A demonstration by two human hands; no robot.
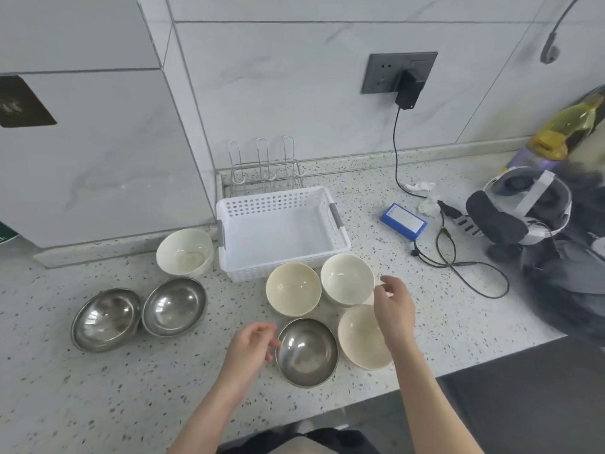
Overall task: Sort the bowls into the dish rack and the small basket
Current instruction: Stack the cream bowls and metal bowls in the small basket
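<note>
Several bowls stand on the speckled counter. A steel bowl (307,352) sits nearest me, with my left hand (250,350) just left of its rim, fingers curled and holding nothing. My right hand (394,308) hovers open over a cream bowl (360,339), beside another cream bowl (345,278). A third cream bowl (292,288) stands in front of the empty white basket (229,257). A fourth cream bowl (185,252) is left of the basket. Two steel bowls (106,319) (175,306) sit far left. The wire dish rack (265,172) stands behind the basket.
A blue box (404,221), crumpled tissues (429,206) and a black cable (458,260) lie to the right. A headset (517,208) and dark cloth (576,276) fill the right end. A charger (407,90) hangs from the wall socket. The counter's front edge runs close to the nearest bowls.
</note>
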